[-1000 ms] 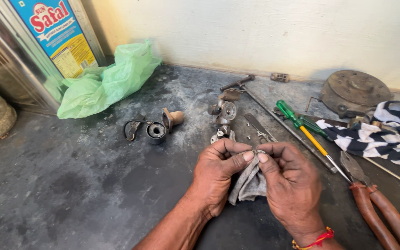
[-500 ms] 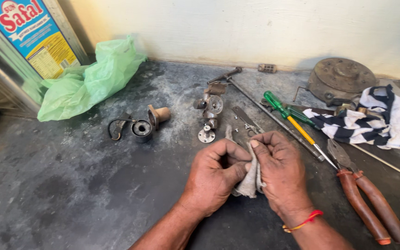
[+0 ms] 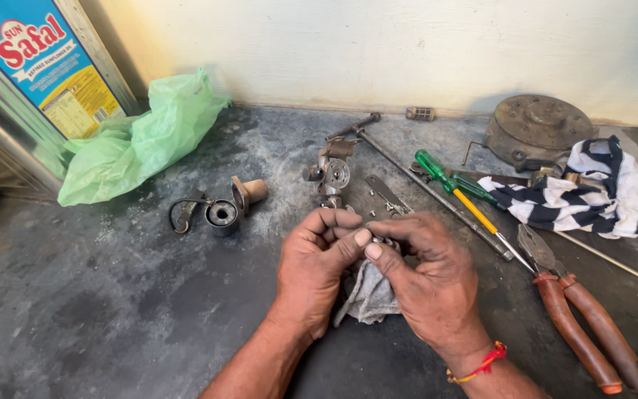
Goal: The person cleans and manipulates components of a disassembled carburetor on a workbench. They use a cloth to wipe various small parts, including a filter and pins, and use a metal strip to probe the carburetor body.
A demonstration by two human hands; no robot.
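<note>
Grey rag [image 3: 369, 295] sits bunched between the left hand [image 3: 317, 275] and right hand [image 3: 428, 281], both pinching it over the floor. Right: orange-handled pliers [image 3: 577, 318]. Farther: green-handled screwdriver [image 3: 458, 196], metal parts [image 3: 332, 174], green plastic bag [image 3: 142, 140].

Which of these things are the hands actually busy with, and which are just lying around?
In hand:
- left hand and right hand, thumbs meeting
- crumpled grey cloth held between them

Lying about:
- green plastic bag
- green-and-yellow-handled screwdrivers
- brown-handled pliers
- black-and-white striped cloth
- round rusty metal disc
</note>
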